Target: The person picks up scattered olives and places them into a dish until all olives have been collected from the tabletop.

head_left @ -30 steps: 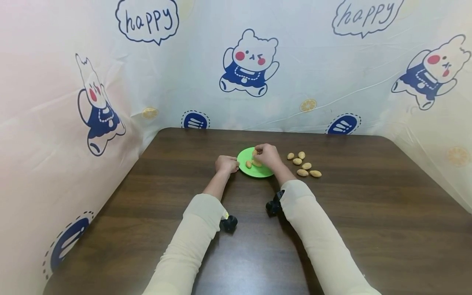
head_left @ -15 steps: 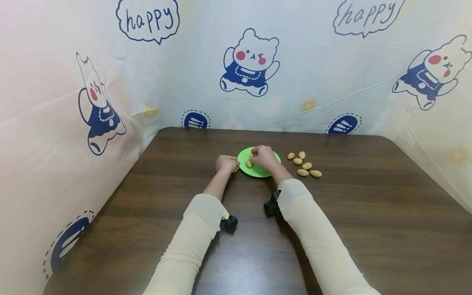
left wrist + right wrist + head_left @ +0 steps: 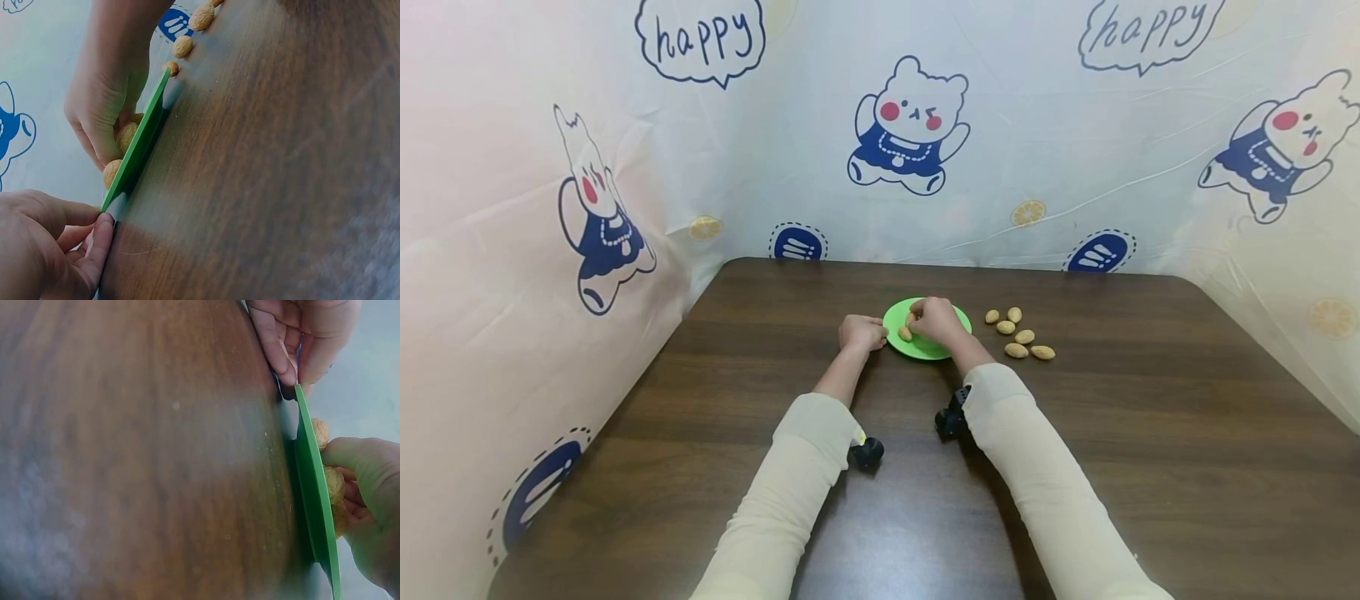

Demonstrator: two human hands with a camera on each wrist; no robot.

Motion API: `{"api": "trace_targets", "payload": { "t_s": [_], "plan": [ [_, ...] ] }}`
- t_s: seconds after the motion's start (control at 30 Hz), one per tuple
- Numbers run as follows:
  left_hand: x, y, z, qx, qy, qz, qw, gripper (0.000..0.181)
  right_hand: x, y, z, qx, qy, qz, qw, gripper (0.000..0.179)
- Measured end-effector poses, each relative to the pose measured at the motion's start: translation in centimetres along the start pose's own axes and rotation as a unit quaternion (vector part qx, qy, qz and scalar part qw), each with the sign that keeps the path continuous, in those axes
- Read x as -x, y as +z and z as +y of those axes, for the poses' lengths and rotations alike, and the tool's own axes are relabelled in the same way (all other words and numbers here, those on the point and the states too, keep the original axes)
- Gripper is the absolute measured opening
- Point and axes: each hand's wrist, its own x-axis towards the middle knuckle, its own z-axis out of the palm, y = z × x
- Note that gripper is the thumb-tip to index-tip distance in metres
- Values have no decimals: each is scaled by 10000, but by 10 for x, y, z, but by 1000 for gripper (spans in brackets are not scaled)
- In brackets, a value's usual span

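A round green plate [image 3: 922, 350] lies toward the far side of the table. My left hand [image 3: 862, 333] pinches its left rim between thumb and fingers, as the left wrist view shows. Over the plate, my right hand [image 3: 938, 319] holds a tan, rough-shelled nut [image 3: 912, 318] at its fingertips, low against the plate's surface. Another nut [image 3: 905, 333] rests on the plate just in front of those fingers. In the right wrist view, more nuts [image 3: 334, 485] sit between the plate and the right hand, partly hidden by it.
Several similar nuts [image 3: 1016, 350] lie loose on the brown wooden table [image 3: 1150, 417], right of the plate. Behind the table hangs a pale curtain [image 3: 820, 125] printed with cartoon bears. A black camera [image 3: 951, 421] sits at the right wrist.
My right hand has moved slightly left and down toward the plate with the nut, then stayed almost still over the last half second. The left hand and plate have not moved.
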Motion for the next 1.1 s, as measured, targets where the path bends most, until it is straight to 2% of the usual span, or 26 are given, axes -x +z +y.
{"api": "trace_targets", "payload": {
  "t_s": [0.17, 0.3, 0.8, 1.1],
  "plan": [
    [0, 1, 1, 20, -67, 46, 10000, 19, 0, 0, 1, 19, -47, 34, 10000, 25],
    [1, 0, 2, 5, -9, 126, 9999, 17, 2, 0, 2, -162, 19, 18, 9999, 30],
    [1, -1, 1, 21, 53, 23, 10000, 20, 7, -5, 5, -767, 408, 83, 9962, 40],
    [1, -1, 0, 45, 31, 19, 10000, 20, 11, -13, 16, -998, 391, 164, 9941, 39]
  ]
}}
